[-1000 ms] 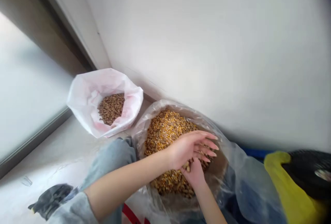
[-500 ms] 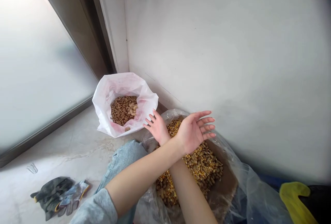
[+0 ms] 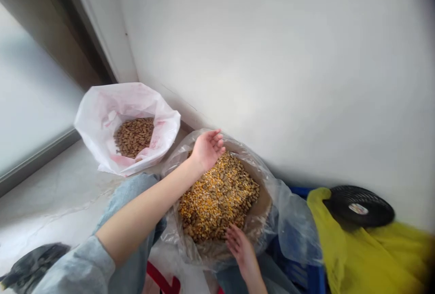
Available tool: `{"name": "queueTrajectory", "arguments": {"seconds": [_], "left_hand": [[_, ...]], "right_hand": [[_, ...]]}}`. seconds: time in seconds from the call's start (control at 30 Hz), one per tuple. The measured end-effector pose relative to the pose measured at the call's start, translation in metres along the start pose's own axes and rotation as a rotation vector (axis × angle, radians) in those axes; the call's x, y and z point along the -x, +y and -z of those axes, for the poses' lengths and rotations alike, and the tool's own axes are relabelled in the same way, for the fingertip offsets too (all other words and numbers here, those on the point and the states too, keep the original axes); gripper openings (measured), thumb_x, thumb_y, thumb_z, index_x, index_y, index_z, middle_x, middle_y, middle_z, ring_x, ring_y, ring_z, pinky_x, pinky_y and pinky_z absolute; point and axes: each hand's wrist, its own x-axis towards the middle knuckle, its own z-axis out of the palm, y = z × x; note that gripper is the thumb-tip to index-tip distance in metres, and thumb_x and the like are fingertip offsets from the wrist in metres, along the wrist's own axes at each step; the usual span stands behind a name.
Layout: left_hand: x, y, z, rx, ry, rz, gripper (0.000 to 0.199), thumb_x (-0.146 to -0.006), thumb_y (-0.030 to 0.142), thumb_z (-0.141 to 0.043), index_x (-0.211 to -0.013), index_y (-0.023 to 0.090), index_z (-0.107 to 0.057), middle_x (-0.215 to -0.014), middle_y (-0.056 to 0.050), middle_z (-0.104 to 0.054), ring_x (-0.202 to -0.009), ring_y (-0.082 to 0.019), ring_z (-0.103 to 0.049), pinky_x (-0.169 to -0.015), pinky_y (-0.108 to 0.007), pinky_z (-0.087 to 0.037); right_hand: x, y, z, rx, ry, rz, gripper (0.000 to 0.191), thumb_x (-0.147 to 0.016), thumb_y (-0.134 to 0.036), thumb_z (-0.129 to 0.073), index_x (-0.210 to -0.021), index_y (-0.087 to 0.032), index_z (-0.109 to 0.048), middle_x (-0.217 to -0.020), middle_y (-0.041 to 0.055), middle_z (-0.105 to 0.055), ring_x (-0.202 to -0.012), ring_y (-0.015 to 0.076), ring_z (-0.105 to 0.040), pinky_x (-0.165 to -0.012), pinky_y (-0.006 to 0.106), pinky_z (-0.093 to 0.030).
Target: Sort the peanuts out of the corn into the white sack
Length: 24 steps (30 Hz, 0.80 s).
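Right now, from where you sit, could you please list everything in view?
white plastic sack: one, pinkish-white, beside the wall, holding brown seeds
clear plastic bag: one, transparent, holding yellow corn kernels mixed with brown seeds
round black disc: one, on yellow cloth, far right
blue plastic crate: one, lower right
black glove: one, floor, lower left
blue jeans: one pair, worn
left hand: open, at the bag's far rim
right hand: open, at the kernels' near edge

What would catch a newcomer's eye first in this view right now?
The clear plastic bag of mixed yellow corn kernels dominates the centre, with the left hand at its far rim and the right hand at its near edge. Upper left, a white sack holds brown seeds. Far right, yellow cloth stands out.
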Motion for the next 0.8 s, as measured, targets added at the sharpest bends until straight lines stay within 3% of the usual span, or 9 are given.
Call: {"name": "queueTrajectory", "arguments": {"seconds": [0.13,0.17,0.23,0.33,0.47,0.57,0.63,0.7,0.8], "left_hand": [[-0.005,-0.023,0.001,-0.105,0.057,0.031,0.013,-0.072,0.009,-0.041,-0.071,0.014,-0.053,-0.052,0.002,-0.051,-0.044,-0.006,-0.047,-0.045,-0.019,-0.040],[-0.008,-0.027,0.001,-0.120,0.020,0.039,0.014,-0.072,0.008,-0.041,-0.073,0.014,-0.054,-0.055,0.002,-0.053,-0.048,-0.007,-0.050,-0.047,-0.019,-0.042],[-0.014,-0.035,-0.001,-0.136,0.067,0.001,0.017,-0.074,0.010,-0.039,-0.071,0.016,-0.054,-0.051,0.002,-0.053,-0.045,-0.007,-0.049,-0.043,-0.019,-0.042],[-0.022,-0.047,-0.003,-0.168,0.048,0.022,0.019,-0.076,0.010,-0.036,-0.073,0.017,-0.054,-0.052,0.001,-0.054,-0.045,-0.008,-0.050,-0.042,-0.019,-0.044],[-0.026,-0.067,-0.004,-0.202,-0.003,0.066,0.020,-0.075,0.009,-0.037,-0.077,0.019,-0.054,-0.054,0.002,-0.056,-0.046,-0.010,-0.052,-0.043,-0.021,-0.047],[-0.026,-0.081,-0.006,-0.202,-0.007,0.104,0.022,-0.075,0.008,-0.036,-0.077,0.022,-0.054,-0.054,0.002,-0.057,-0.046,-0.011,-0.053,-0.043,-0.022,-0.047],[-0.025,-0.089,-0.009,-0.208,0.011,0.115,0.022,-0.075,0.009,-0.036,-0.077,0.022,-0.054,-0.054,0.001,-0.056,-0.045,-0.011,-0.052,-0.042,-0.022,-0.047],[-0.023,-0.096,-0.012,-0.225,0.027,0.115,0.021,-0.074,0.008,-0.037,-0.077,0.020,-0.054,-0.054,0.001,-0.056,-0.045,-0.011,-0.052,-0.042,-0.022,-0.046],[-0.020,-0.101,-0.014,-0.263,0.049,0.102,0.019,-0.073,0.006,-0.038,-0.077,0.016,-0.054,-0.056,0.000,-0.054,-0.046,-0.009,-0.051,-0.043,-0.022,-0.046]], "right_hand": [[0.005,0.005,-0.040,0.108,-0.211,0.105,0.029,-0.061,-0.042,-0.061,-0.081,-0.021,-0.061,-0.076,0.0018,-0.064,-0.069,0.0154,-0.059,-0.063,0.027,-0.044],[0.003,0.001,-0.049,0.125,-0.248,0.127,0.030,-0.062,-0.044,-0.059,-0.082,-0.022,-0.060,-0.077,0.0016,-0.063,-0.068,0.0148,-0.059,-0.062,0.027,-0.043],[0.001,-0.008,-0.058,0.222,-0.273,0.193,0.029,-0.063,-0.045,-0.059,-0.079,-0.022,-0.061,-0.074,0.0003,-0.061,-0.065,0.0142,-0.057,-0.061,0.027,-0.042],[0.007,-0.022,-0.056,0.354,-0.270,0.385,0.026,-0.065,-0.043,-0.058,-0.081,-0.023,-0.062,-0.076,-0.0006,-0.060,-0.072,0.0146,-0.054,-0.068,0.028,-0.040],[0.034,-0.050,-0.037,0.297,-0.233,0.513,0.025,-0.070,-0.040,-0.053,-0.088,-0.024,-0.060,-0.080,-0.0001,-0.060,-0.075,0.0146,-0.054,-0.069,0.027,-0.040],[0.059,-0.085,-0.005,0.183,-0.170,0.581,0.025,-0.072,-0.039,-0.051,-0.088,-0.022,-0.060,-0.082,0.0013,-0.061,-0.075,0.0146,-0.057,-0.068,0.026,-0.041],[0.067,-0.115,0.031,0.102,-0.076,0.633,0.025,-0.072,-0.038,-0.051,-0.089,-0.022,-0.059,-0.085,0.0022,-0.061,-0.072,0.0139,-0.058,-0.066,0.026,-0.042],[0.061,-0.148,0.079,0.040,0.113,0.708,0.024,-0.070,-0.037,-0.052,-0.088,-0.021,-0.058,-0.083,0.0021,-0.062,-0.069,0.0130,-0.057,-0.063,0.025,-0.043],[0.027,-0.195,0.161,-0.056,0.444,0.810,0.026,-0.063,-0.032,-0.059,-0.086,-0.021,-0.057,-0.076,-0.0004,-0.062,-0.070,0.0123,-0.057,-0.063,0.023,-0.043]]}}
